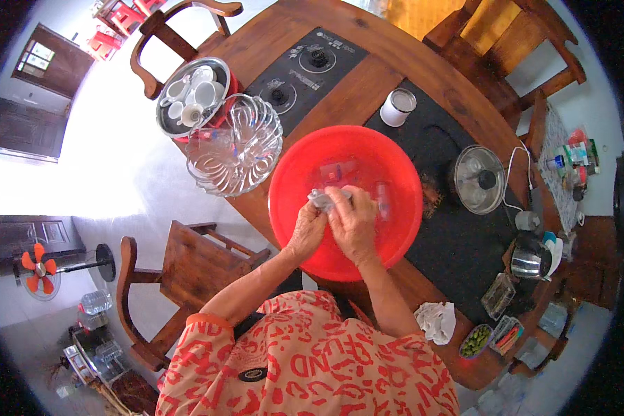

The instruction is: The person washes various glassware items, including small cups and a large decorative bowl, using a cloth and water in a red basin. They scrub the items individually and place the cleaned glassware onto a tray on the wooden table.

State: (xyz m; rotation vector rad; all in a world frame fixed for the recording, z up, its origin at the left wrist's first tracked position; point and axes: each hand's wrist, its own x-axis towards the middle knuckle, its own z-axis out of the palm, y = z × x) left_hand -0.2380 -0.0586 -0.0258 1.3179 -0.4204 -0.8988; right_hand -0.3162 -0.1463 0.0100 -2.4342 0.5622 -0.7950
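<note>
Over a large red plastic basin (pixel 403 156) my two hands are close together. My left hand (pixel 308 229) grips a small pale grey, partly see-through object (pixel 320 199) from below. The fingers of my right hand (pixel 352 216) close over its other side and hide much of it, so I cannot tell whether it is a glass or a cloth. Inside the basin, beyond my fingers, lies a clear drinking glass (pixel 338 170). Another clear glass (pixel 382 200) rests to the right of my right hand.
Left of the basin are a scalloped glass bowl (pixel 234 151) and a metal bowl (pixel 162 112) of white cups. A white canister (pixel 398 107), a glass-lidded pot (pixel 479 179), crumpled paper (pixel 436 321) and a kettle (pixel 530 260) stand right. Wooden chairs (pixel 203 265) flank the table.
</note>
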